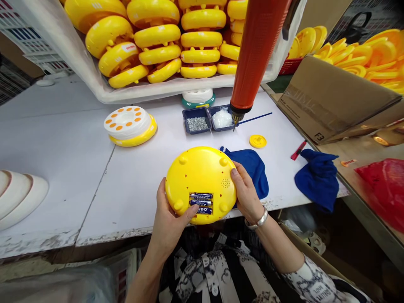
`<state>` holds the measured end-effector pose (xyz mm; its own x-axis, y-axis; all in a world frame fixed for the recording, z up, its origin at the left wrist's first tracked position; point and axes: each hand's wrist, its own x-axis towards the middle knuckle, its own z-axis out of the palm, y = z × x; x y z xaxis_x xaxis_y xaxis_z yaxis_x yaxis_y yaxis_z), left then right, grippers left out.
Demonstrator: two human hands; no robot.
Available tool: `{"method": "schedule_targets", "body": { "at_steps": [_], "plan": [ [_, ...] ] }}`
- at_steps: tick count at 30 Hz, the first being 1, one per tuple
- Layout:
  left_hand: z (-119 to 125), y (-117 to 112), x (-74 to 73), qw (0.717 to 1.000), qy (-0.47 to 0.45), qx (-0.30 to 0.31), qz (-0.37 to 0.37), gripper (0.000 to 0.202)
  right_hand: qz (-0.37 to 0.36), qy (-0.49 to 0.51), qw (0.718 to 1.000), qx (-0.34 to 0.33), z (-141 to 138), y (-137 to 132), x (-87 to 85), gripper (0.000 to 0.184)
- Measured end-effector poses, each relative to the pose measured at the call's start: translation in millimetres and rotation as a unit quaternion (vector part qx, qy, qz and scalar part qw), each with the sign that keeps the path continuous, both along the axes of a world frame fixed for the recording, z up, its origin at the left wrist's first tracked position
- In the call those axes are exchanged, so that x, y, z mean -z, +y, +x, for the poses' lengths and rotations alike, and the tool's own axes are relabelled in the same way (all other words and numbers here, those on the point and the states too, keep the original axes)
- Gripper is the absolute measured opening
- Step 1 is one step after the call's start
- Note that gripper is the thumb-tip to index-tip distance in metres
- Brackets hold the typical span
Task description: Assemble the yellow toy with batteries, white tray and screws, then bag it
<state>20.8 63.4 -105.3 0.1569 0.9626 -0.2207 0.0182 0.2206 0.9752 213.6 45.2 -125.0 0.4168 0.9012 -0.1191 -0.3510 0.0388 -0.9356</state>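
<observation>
A round yellow plastic toy base (202, 172) is held up between both hands, its underside with small feet and screw holes facing me. Its battery compartment is uncovered and holds three blue batteries (201, 203). My left hand (170, 223) grips the left rim, and its thumb presses on the lowest battery. My right hand (248, 193) holds the right rim, thumb on the face by the speaker holes. Behind my right hand a blue cloth (252, 166) lies on the table. Farther back is a small yellow disc (258, 141).
A red electric screwdriver (255, 54) hangs point down above blue trays of screws (197, 123) and white paste (222, 118). A white-and-yellow round toy (131, 125) stands left. Behind is a crate (132, 97) of yellow parts; right, a cardboard box (334, 101).
</observation>
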Motion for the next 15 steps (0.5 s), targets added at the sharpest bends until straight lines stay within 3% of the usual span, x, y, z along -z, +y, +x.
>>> {"method": "schedule_targets", "body": {
  "at_steps": [9,15],
  "plan": [
    [8.5,-5.6,0.6,0.999,0.032,-0.024,0.037,0.107,0.003,0.034,0.999,0.017,0.1,-1.5,-6.6,0.038],
    [8.3,-5.6,-3.6,0.995,0.064,-0.028,0.074,0.096,-0.003,0.057,0.998,0.025,-0.7,-0.9,-2.3,0.039]
  ]
}}
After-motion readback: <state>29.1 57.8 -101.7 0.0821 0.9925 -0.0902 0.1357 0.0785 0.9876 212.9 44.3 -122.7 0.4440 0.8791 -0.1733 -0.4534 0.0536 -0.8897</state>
